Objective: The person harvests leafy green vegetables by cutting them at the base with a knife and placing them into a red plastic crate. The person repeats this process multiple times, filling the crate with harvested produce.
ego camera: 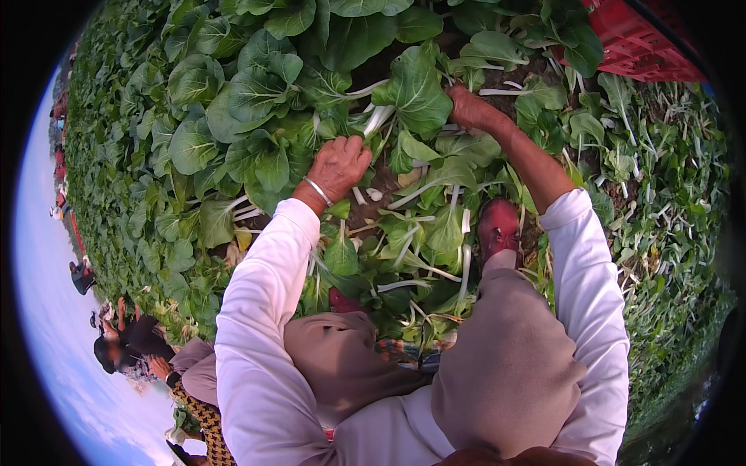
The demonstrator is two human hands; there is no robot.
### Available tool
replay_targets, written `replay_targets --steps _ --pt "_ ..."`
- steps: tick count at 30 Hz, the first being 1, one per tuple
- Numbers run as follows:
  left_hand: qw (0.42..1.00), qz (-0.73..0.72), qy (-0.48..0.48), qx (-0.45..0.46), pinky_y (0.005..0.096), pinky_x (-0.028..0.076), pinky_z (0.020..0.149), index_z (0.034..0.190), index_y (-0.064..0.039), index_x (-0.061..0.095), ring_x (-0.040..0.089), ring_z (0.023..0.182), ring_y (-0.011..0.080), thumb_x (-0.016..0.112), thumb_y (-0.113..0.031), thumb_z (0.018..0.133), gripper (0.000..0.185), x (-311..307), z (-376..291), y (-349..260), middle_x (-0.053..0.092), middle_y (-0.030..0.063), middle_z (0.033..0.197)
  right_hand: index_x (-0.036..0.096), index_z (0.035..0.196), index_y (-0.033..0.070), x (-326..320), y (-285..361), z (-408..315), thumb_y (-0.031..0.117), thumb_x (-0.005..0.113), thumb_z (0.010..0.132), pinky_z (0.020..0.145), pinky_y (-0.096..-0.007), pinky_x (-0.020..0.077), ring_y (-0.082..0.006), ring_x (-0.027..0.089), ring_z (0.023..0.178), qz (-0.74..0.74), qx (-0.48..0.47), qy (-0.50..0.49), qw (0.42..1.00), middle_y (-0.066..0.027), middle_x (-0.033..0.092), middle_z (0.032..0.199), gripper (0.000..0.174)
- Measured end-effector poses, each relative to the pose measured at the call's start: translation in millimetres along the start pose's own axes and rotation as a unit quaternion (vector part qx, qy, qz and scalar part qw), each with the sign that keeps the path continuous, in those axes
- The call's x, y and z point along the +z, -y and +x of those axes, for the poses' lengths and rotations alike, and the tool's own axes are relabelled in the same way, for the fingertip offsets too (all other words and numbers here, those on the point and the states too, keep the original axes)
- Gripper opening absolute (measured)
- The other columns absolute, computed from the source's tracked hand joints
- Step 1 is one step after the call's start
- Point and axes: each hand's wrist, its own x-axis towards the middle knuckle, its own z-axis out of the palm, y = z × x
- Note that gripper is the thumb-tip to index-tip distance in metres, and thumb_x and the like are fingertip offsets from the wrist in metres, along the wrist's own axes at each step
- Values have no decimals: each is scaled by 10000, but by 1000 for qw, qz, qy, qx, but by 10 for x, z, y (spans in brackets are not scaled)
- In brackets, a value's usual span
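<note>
My left hand [342, 165], with a silver bangle at the wrist, is curled at the lower end of a bok choy [379, 119]. The plant's white stalk runs up from my fingers to a broad green leaf [417, 93]. Right of that leaf, my right hand [468, 109] reaches down among the plants. Its fingertips are hidden behind foliage, so what they hold does not show. Cut leaves with white stalks [446, 227] lie strewn over the soil between my hands and my feet.
A red plastic crate [647, 43] stands at the upper right. Dense standing bok choy [192, 140] fills the left side; loose leaves [658, 192] cover the right. My red shoe [499, 227] rests among cuttings. Another person [140, 343] crouches at lower left, with more people farther off.
</note>
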Motion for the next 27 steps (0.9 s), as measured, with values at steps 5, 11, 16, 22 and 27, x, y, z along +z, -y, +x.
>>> replay_targets --steps 5,11,16,22,27 --pt "1000 -16 2 -18 320 460 623 926 -95 560 522 749 216 560 -101 687 239 30 -15 31 464 64 821 618 980 8 2 9 319 317 577 823 648 -389 509 -312 649 718 -146 -161 -57 974 -194 657 801 349" --pt "998 -29 -41 -40 326 461 586 770 -96 535 526 702 217 571 -111 681 97 -114 -58 76 461 61 769 614 999 36 -15 10 81 140 544 826 791 -385 483 -312 626 900 -397 -65 135 905 -183 647 941 214" --pt "986 -101 -100 -93 355 459 564 866 -72 614 545 697 258 595 -18 663 211 -455 -230 26 461 91 763 606 965 30 175 -239 -533 109 542 826 717 -323 489 -192 628 783 -50 -90 -173 979 -101 644 785 172" --pt "915 -266 -246 -176 309 446 531 878 -46 653 560 634 222 609 104 652 274 -1125 -178 -159 535 94 785 573 921 30 208 186 -1088 185 596 846 496 -210 402 -57 476 592 223 -88 -402 884 11 561 693 174" --pt "786 -516 -222 -259 224 460 651 871 -21 647 573 727 126 654 83 692 208 -1514 -185 -266 597 45 866 513 1145 38 220 882 -1358 247 548 911 410 -200 397 -83 529 723 424 -223 -206 853 -55 573 880 315"
